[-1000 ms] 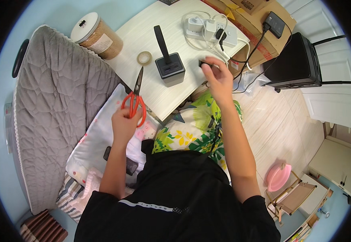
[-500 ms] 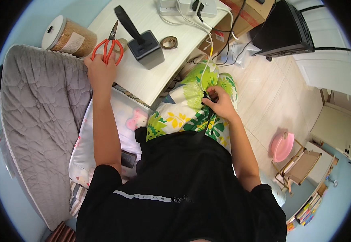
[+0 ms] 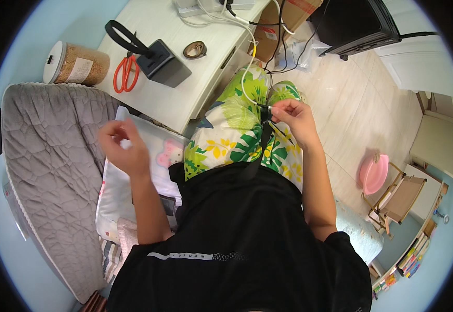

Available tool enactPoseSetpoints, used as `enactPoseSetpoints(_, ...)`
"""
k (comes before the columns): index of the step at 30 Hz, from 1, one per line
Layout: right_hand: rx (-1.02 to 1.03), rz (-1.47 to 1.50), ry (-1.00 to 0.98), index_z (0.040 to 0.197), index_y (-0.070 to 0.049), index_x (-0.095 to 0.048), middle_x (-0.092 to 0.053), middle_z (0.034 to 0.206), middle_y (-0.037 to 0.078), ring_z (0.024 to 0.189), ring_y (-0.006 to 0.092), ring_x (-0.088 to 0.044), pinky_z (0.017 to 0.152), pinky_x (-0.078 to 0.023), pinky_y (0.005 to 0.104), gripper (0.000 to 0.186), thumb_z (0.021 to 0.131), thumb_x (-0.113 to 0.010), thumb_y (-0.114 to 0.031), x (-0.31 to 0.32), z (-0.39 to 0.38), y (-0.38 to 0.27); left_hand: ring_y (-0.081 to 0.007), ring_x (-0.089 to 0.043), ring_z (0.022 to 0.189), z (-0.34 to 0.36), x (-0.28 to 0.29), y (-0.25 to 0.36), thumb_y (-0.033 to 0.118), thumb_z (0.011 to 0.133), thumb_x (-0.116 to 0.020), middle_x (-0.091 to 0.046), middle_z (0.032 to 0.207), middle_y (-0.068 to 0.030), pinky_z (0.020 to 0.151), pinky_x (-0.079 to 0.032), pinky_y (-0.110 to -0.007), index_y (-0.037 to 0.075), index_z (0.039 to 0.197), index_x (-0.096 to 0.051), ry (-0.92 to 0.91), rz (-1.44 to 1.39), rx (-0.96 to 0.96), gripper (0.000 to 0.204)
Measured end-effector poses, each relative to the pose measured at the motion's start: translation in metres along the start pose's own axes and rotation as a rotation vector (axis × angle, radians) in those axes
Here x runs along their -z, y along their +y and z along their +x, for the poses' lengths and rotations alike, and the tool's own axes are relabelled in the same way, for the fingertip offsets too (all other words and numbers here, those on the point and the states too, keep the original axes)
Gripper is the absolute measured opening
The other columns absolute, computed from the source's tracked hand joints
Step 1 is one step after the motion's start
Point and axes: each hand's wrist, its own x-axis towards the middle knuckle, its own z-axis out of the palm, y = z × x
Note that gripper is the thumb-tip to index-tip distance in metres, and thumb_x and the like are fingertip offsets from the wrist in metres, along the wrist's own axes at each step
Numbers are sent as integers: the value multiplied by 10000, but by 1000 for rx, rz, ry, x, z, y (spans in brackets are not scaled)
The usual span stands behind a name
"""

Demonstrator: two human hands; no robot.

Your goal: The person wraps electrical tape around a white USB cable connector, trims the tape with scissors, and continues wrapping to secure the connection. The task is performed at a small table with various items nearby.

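My right hand (image 3: pixel 295 120) is closed in a pinch on a cable (image 3: pixel 247 88) above my lap. The cable is white with a yellow section, and a small black piece sits at the held end. A black strap (image 3: pixel 264 139) hangs below that end, over my patterned trousers. My left hand (image 3: pixel 126 147) is in the air above the bedding, slightly blurred, its fingers curled loosely apart with nothing visible in them. Scissors with red handles (image 3: pixel 126 75) lie on the white desk (image 3: pixel 159 105), against a black box (image 3: pixel 164 63) with a loop handle. A brown tape roll (image 3: pixel 195 49) lies beside it.
A clear jar (image 3: pixel 78 64) with a white lid stands left of the desk. A grey quilted cover (image 3: pixel 52 171) lies along the wall. A phone (image 3: pixel 167 204) rests on the bedding. Cables run from a power strip (image 3: pixel 199 9). A pink basin (image 3: pixel 374 174) is on the floor.
My left hand has let go of the scissors on the desk and drawn back toward me. My right hand has stayed near my lap, pinching the cable end. The view has shifted slightly.
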Motion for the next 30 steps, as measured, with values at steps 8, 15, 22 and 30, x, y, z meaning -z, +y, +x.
enactPoseSetpoints(8,184,176,18,914,-1,-651,-670,798,44,695,91,-621,669,-494,219,94,852,-695,-57,-4,-27,-41,-104,-602,874,-63,-76,93,14,865,-643,-636,926,-69,745,-480,-216,-4,995,-588,-709,-552,184,142)
enactPoseSetpoints(15,255,184,52,907,13,-649,-672,811,44,720,94,-631,675,-504,216,97,833,-707,-11,-6,-27,-50,-136,-619,867,-27,-128,105,236,947,-574,-656,964,-98,757,-500,-280,-30,1061,-618,-1128,-947,595,292)
enactPoseSetpoints(22,363,124,103,898,30,-658,-672,825,45,745,81,-630,691,-507,207,108,815,-724,10,-10,-22,-35,-97,-616,742,-41,-131,116,234,921,-637,-672,833,-58,721,-483,-242,-13,935,-674,-1051,-794,624,250)
enactPoseSetpoints(30,356,122,86,909,36,-660,-679,827,56,765,92,-643,705,-516,211,111,822,-721,1,-15,-22,-37,-63,-603,743,-60,-135,114,110,885,-675,-671,816,-37,693,-481,-209,-31,914,-666,-857,-855,499,144)
